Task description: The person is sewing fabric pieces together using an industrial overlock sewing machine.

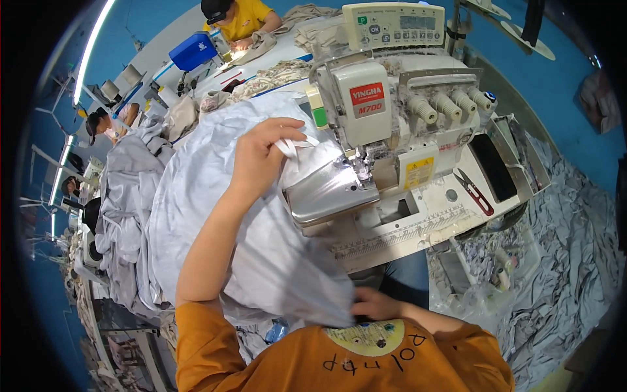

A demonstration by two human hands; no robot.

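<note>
- Left side: pale fabric (196, 176) spreads beneath the left hand (269, 147) and obstructs any low route; passage exists above it.
- Ahead and right: the sewing machine (362, 104) stands as a solid barrier to rightward reach.
- Needle area (361, 171): congested with metal parts; finger clearance cannot be determined.
- Front strip of the machine bed (408, 232): a hand could pass along it; snips (475, 191) and a black pad (491, 168) obstruct its right end.
- Right hand (377, 305): a gap separates it from the bed's edge.

L hand (261, 149) fwd, fingers (281, 127) curled, palm dn; R hand (377, 305) low, close in.
</note>
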